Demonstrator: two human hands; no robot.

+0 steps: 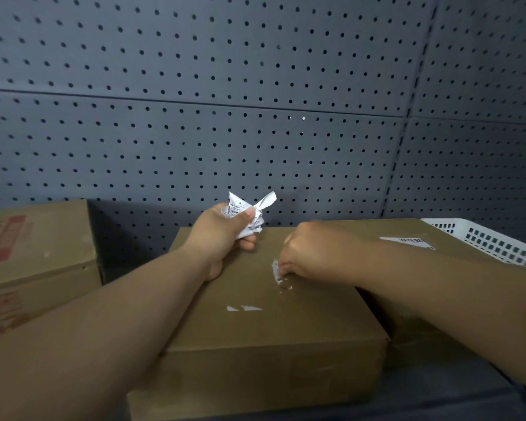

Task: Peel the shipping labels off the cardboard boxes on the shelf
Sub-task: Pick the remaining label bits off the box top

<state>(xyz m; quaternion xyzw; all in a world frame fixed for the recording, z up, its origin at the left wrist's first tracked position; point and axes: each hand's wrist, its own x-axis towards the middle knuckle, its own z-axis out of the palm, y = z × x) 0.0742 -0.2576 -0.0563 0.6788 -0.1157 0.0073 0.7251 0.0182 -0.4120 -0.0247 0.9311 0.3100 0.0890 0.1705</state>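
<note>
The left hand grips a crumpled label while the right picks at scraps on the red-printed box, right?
Not quite. The head view shows the right hand picking at scraps on the plain middle box; the red-printed box sits at the left. The left hand does grip the crumpled label.

stockroom | grey pegboard wall (255, 86) | cardboard boxes (271, 329) on shelf | white basket (492, 241)
</note>
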